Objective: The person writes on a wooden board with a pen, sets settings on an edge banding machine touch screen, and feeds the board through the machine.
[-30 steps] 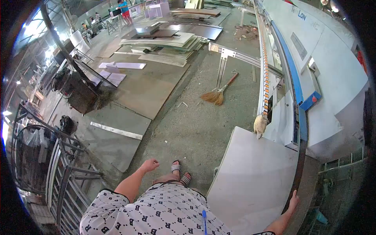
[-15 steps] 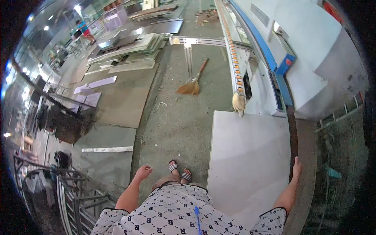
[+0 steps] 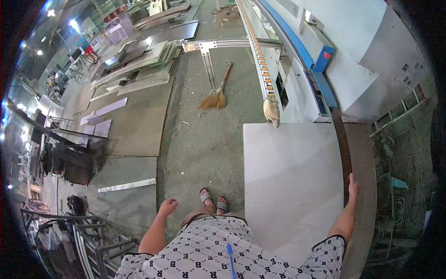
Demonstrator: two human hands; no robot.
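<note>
A large white board (image 3: 292, 176) lies flat at the right, against the end of the long machine (image 3: 302, 93). My right hand (image 3: 353, 187) is at the board's far right edge, beside a dark strip (image 3: 345, 158), with its fingers stretched out. My left hand (image 3: 168, 206) hangs over the floor at the left of my body, its fingers curled; whatever may be in them is too small to make out. A cloth-wrapped end (image 3: 271, 110) of the roller rail (image 3: 260, 58) touches the board's far edge.
A broom (image 3: 216, 96) lies on the floor under a metal support arm (image 3: 232, 44). Stacked panels (image 3: 134, 65) and flat sheets (image 3: 139, 125) cover the left floor. Metal racks (image 3: 93, 242) stand at the near left. A person (image 3: 87, 48) is far off at the upper left.
The view has turned to the right, so the board now looks upright in line with me. My right hand has slid forward along the board's right edge. My left hand stays at my left side.
</note>
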